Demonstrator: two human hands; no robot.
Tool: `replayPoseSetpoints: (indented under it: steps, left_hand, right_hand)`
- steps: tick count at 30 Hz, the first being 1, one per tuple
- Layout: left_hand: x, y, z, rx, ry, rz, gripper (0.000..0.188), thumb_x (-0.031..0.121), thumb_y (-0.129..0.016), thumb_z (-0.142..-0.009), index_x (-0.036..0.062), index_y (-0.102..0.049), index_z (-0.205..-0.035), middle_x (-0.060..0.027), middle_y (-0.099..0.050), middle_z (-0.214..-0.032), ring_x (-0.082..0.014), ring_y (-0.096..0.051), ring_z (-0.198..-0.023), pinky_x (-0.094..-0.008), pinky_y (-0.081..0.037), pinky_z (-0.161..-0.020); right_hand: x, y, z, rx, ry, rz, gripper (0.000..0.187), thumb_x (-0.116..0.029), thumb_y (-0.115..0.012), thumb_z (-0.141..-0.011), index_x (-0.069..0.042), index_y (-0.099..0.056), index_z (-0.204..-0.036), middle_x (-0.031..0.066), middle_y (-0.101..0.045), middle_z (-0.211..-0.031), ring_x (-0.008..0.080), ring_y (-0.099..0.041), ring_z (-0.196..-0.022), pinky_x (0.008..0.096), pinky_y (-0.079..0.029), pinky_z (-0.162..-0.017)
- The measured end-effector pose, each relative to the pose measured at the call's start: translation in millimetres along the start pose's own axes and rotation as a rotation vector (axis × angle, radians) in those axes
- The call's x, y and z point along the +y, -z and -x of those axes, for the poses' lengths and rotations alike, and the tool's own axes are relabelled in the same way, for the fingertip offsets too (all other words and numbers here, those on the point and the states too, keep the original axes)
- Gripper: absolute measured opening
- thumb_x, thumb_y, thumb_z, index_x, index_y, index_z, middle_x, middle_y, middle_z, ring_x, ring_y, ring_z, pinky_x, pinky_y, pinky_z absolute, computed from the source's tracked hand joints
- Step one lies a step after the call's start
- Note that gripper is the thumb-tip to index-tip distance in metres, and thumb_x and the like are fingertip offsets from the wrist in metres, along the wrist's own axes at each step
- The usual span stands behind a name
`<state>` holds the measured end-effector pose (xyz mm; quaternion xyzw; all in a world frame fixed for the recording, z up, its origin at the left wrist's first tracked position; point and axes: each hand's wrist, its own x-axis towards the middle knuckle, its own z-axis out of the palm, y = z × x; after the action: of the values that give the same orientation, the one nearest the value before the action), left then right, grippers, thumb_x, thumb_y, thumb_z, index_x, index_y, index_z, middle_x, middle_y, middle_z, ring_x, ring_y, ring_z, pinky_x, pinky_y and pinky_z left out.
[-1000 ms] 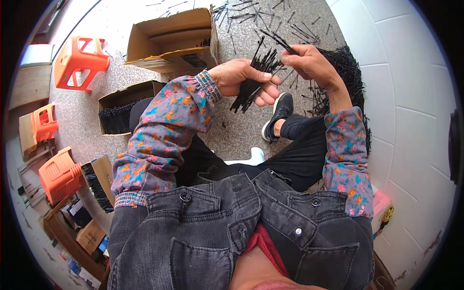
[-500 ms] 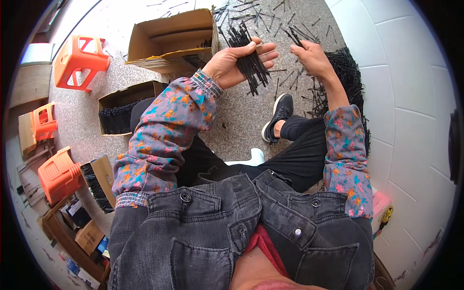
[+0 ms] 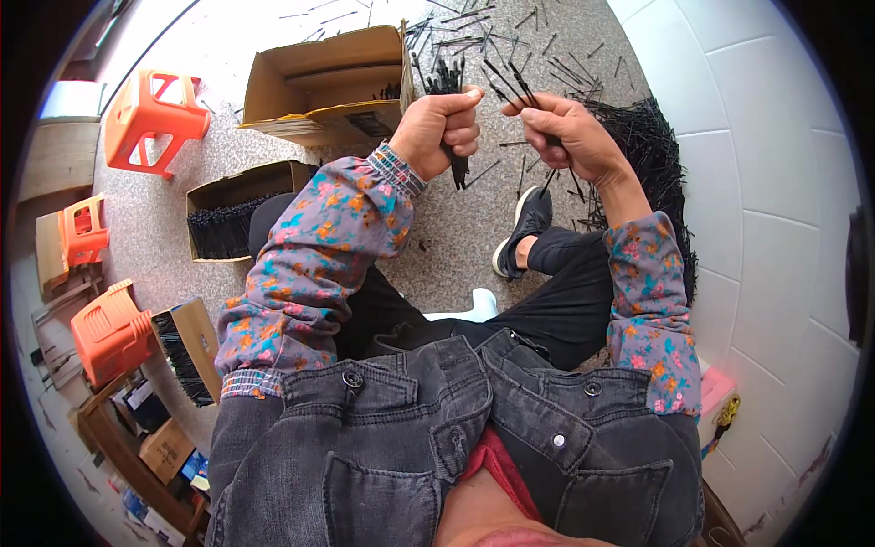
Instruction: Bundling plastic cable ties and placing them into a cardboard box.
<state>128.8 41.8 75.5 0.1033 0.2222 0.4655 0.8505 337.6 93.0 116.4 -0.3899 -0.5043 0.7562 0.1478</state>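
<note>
My left hand (image 3: 441,129) is closed in a fist round a thick bundle of thin black sticks (image 3: 447,75), whose knobbed ends stick out above the thumb and whose other ends hang below the fingers. To its right, my right hand (image 3: 576,135) pinches a few similar black sticks (image 3: 516,89) between thumb and fingers, fanned out and tilted toward the bundle. The two hands are close but apart. What the sticks are exactly, I cannot tell.
A large pile of black sticks (image 3: 652,155) lies on the right by the tiled wall (image 3: 711,191), with more scattered on the speckled floor. An open cardboard box (image 3: 319,59) stands beyond my left arm, near a smaller filled box (image 3: 239,187). Orange stools (image 3: 150,118) line the left.
My left hand has closed from an open palm into a fist round the bundle. The right hand has come down and left, and its sticks now spread toward the bundle.
</note>
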Motion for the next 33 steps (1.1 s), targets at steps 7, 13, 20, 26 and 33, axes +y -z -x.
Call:
replayPoseSetpoints:
  steps: [7, 13, 20, 26, 33]
  left_hand:
    - [-4.4, -17.6, 2.4, 0.371, -0.181, -0.295, 0.012, 0.017, -0.062, -0.084, 0.0084, -0.055, -0.088, 0.0097, -0.03, -0.05, -0.004, -0.028, -0.041, -0.0223, -0.022, -0.041]
    - [-15.6, -18.8, 0.2, 0.386, -0.099, -0.332, 0.014, 0.017, -0.068, -0.08, 0.0066, -0.058, -0.084, 0.0087, -0.032, -0.05, -0.0041, -0.029, -0.04, -0.0228, -0.023, -0.04]
    - [-23.9, -21.9, -4.7, 0.497, -0.255, -0.485, 0.016, 0.017, -0.071, -0.077, 0.0039, -0.064, -0.079, 0.0062, -0.043, -0.05, -0.0046, -0.035, -0.039, -0.0226, -0.025, -0.038]
    - [-26.8, -20.0, -8.8, 0.544, -0.376, -0.603, 0.016, 0.016, -0.074, -0.074, 0.0034, -0.065, -0.076, 0.0028, -0.05, -0.052, -0.005, -0.042, -0.039, -0.0209, -0.029, -0.036]
    - [-27.1, -20.2, -12.2, 0.576, -0.355, -0.511, 0.015, 0.014, -0.073, -0.074, 0.0055, -0.06, -0.071, 0.0038, -0.046, -0.05, -0.0062, -0.038, -0.037, -0.0225, -0.027, -0.036]
  right_hand:
    - [4.6, -10.7, -2.7, 0.127, 0.055, 0.166, 0.022, -0.021, -0.054, -0.09, -0.002, -0.061, -0.099, -0.0048, -0.049, -0.059, -0.0003, -0.034, -0.04, 0.0156, -0.022, -0.034]
    - [13.6, -15.1, -9.4, 0.187, 0.06, 0.159, 0.021, -0.024, -0.053, -0.091, -0.004, -0.062, -0.09, -0.0035, -0.054, -0.06, 0.0004, -0.036, -0.041, 0.0165, -0.024, -0.035]
    - [28.1, -23.4, -17.9, 0.236, 0.258, 0.503, 0.028, -0.026, -0.05, -0.092, -0.002, -0.059, -0.083, 0.0034, -0.057, -0.058, 0.0107, -0.052, -0.05, 0.028, -0.038, -0.045]
    - [36.3, -29.9, -22.1, 0.306, 0.385, 0.7, 0.025, -0.023, -0.047, -0.094, -0.001, -0.057, -0.087, 0.003, -0.056, -0.057, 0.0111, -0.05, -0.049, 0.0281, -0.039, -0.046]
    - [40.0, -36.0, -20.8, 0.379, 0.521, 0.859, 0.024, -0.02, -0.051, -0.088, 0.004, -0.054, -0.084, 0.0195, -0.055, -0.062, 0.0344, -0.057, -0.057, 0.0411, -0.043, -0.053]
